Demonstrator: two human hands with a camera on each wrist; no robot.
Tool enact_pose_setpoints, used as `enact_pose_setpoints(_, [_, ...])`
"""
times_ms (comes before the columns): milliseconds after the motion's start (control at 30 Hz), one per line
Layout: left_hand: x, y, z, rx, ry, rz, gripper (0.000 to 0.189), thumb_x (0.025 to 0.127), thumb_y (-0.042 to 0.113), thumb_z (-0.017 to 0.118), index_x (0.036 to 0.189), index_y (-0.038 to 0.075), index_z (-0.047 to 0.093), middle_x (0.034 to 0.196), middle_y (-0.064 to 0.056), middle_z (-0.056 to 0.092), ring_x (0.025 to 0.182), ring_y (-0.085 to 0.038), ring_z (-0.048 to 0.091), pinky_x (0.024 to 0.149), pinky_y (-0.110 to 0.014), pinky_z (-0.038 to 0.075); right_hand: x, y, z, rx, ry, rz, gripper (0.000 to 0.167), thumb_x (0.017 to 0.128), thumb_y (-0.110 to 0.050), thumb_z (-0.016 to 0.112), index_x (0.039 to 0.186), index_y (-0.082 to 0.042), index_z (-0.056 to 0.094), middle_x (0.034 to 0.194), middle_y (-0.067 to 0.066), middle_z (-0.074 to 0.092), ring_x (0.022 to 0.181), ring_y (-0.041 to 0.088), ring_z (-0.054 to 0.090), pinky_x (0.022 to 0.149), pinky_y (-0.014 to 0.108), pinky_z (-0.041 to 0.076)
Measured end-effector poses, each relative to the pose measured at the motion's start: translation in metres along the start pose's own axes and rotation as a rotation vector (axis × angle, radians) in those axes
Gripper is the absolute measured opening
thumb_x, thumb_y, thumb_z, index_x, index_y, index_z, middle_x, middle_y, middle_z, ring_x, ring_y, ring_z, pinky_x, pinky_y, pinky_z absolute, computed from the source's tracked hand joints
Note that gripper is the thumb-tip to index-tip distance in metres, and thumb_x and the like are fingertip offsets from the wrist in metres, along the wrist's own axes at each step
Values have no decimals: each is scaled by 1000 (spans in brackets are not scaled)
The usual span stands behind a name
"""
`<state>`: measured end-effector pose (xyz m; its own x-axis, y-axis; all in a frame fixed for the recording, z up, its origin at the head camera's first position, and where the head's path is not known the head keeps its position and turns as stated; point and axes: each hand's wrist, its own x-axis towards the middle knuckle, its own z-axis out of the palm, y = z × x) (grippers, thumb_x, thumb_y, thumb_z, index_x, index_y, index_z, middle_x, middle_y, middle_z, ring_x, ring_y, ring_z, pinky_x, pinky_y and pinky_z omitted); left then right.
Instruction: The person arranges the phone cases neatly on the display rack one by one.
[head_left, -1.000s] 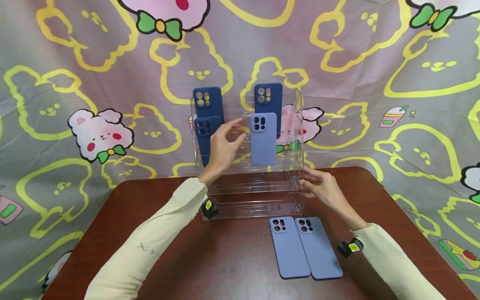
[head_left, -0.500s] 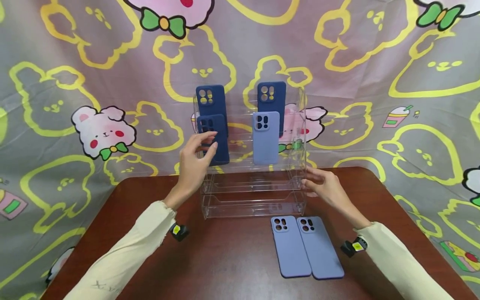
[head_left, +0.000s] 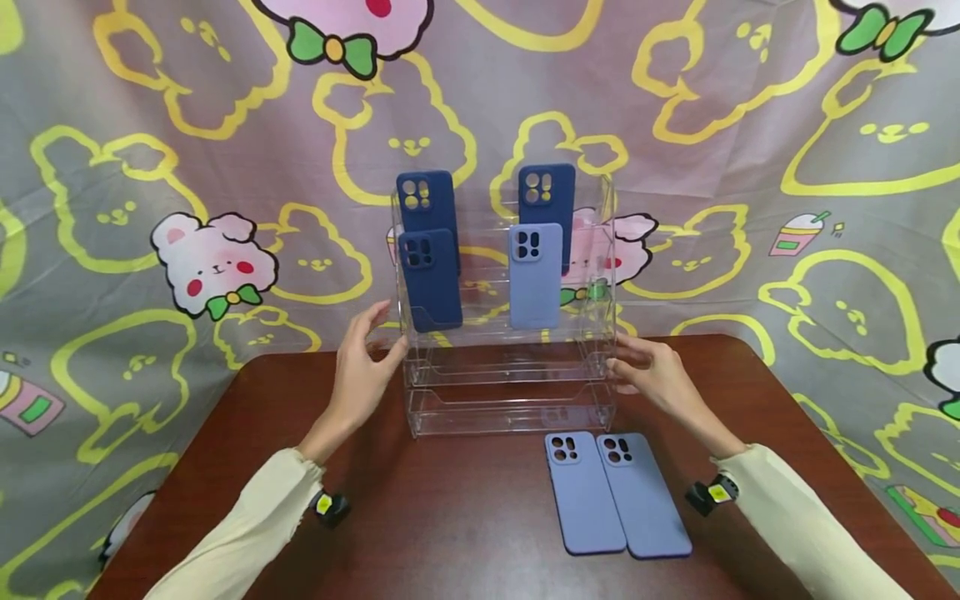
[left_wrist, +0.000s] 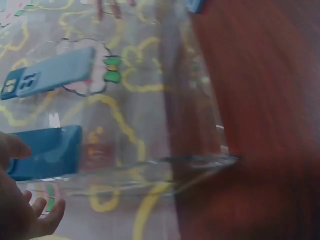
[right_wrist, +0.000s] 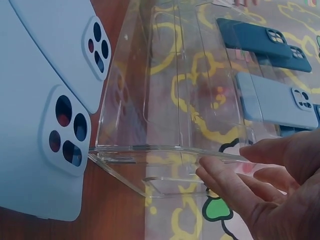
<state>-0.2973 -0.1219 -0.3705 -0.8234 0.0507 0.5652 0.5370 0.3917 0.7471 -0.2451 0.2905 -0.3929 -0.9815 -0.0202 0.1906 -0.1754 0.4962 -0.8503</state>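
A clear acrylic tiered display stand [head_left: 480,418] stands upright on the table. Its upper tiers hold dark blue phone cases: one top left [head_left: 444,204], one below it [head_left: 433,292] and one top right [head_left: 562,187]. In front of the last leans a light blue phone case [head_left: 536,287]. My left hand [head_left: 356,375] is at the stand's left side, fingers loosely spread and thumb near the front edge; the left wrist view shows nothing held. On the opposite side, my right hand [head_left: 660,379] rests extended fingertips [right_wrist: 207,167] against the side panel, thumb near the edge.
Two more light blue phone cases, a left one [head_left: 592,504] and a right one [head_left: 651,508], lie side by side before the stand's right end. The brown wooden table [head_left: 450,517] ends just behind the stand, where a patterned cloth [head_left: 712,167] hangs.
My left hand has moved left and down, from the middle of the stand past the lower dark blue case to the stand's left side. My right hand stays at the right side.
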Motion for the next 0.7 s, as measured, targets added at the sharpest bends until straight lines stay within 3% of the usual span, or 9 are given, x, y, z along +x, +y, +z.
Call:
enact_pose_setpoints(200, [-10,-21,3,-14,-154,-58,70,96,-2,71,158,0,40,153,-26,47,139,-45,52,98,-52,59,1,-2,-3,-9,24,-1,55,101,0,66,152,9,47,132,37,63,91,37,78,68,33,66])
enact_pose_setpoints(400, [-17,-38,1,-73,-264,-199,76,97,-5,67,163,5,33,159,-26,42,139,-47,52,89,-23,60,-1,0,1,-11,-3,9,56,101,-1,66,152,8,47,134,37,62,92,35,78,70,35,66])
enact_pose_setpoints(533, [-13,-39,0,-66,-341,-277,79,100,5,69,167,8,25,163,-29,36,141,-48,48,97,-35,61,-2,0,1,-25,2,14,55,101,0,66,152,8,47,134,37,62,92,36,78,71,38,66])
enact_pose_setpoints(633, [-8,-38,-2,-77,-373,-300,82,100,5,68,167,7,22,165,-31,31,142,-50,46,94,-42,63,0,0,0,-26,4,13,55,101,0,65,152,8,47,133,37,62,92,38,78,72,41,66])
enact_pose_setpoints(700, [-6,-39,-3,-106,-389,-297,84,99,0,68,167,6,19,165,-32,29,141,-52,46,88,-39,65,0,-1,0,-24,5,12,55,101,0,65,152,7,47,132,37,63,92,37,78,72,40,66])
